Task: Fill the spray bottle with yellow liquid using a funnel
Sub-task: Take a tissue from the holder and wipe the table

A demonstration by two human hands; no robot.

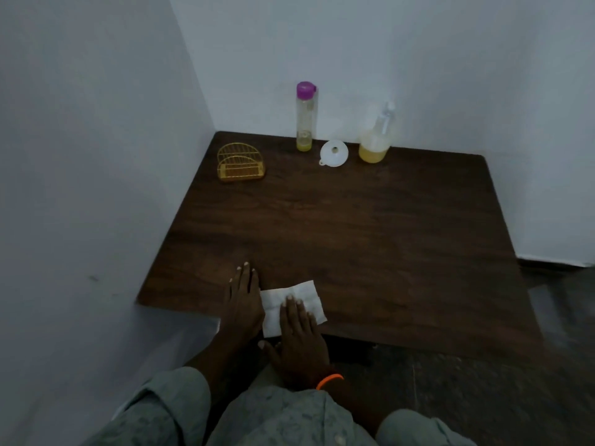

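Observation:
A clear spray bottle (pixel 376 141) with yellow liquid in its lower part stands at the back of the dark wooden table (pixel 370 236). Left of it lies a white funnel (pixel 334 152). Further left stands a tall clear bottle (pixel 306 117) with a purple cap and a little yellow liquid at the bottom. Near the front edge, my left hand (pixel 243 300) lies flat on the table beside a white tissue (pixel 291 305). My right hand (pixel 297 336), with an orange wristband, presses flat on that tissue.
A gold wire holder (pixel 240 167) sits at the back left of the table. White walls close in the left side and the back. The table's front edge is just below my hands, with dark floor to the right.

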